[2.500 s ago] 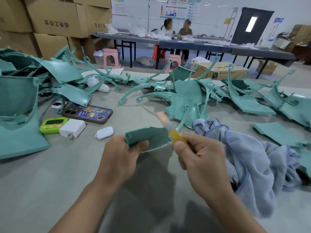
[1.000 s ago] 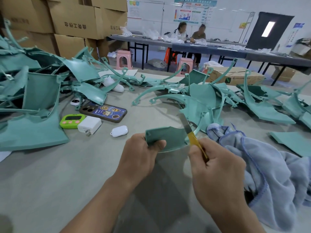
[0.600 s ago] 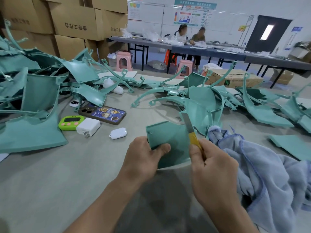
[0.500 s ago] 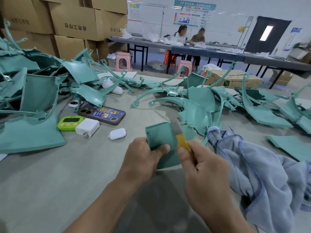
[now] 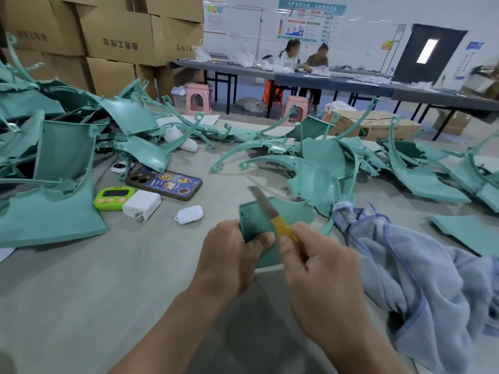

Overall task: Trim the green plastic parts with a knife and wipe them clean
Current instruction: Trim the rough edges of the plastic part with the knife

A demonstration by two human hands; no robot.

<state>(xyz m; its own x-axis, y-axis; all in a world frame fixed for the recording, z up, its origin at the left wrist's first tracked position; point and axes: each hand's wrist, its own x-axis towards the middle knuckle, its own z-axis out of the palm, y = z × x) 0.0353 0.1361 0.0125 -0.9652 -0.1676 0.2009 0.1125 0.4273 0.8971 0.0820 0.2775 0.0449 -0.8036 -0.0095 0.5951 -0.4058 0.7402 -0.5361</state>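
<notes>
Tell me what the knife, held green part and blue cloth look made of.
Knife: thin grey blade, likely metal; yellow handle, probably plastic. Held green part: matte moulded plastic, going by its small holes and thin rim. Blue cloth: soft fabric, perhaps towelling; limp folds, stitched hem.

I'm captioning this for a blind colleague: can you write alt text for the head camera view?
A person's left hand grips a green plastic part while the right hand holds a yellow-handled knife with its blade across it, above a grey table. More green parts, a phone and a blue cloth lie around.
</notes>
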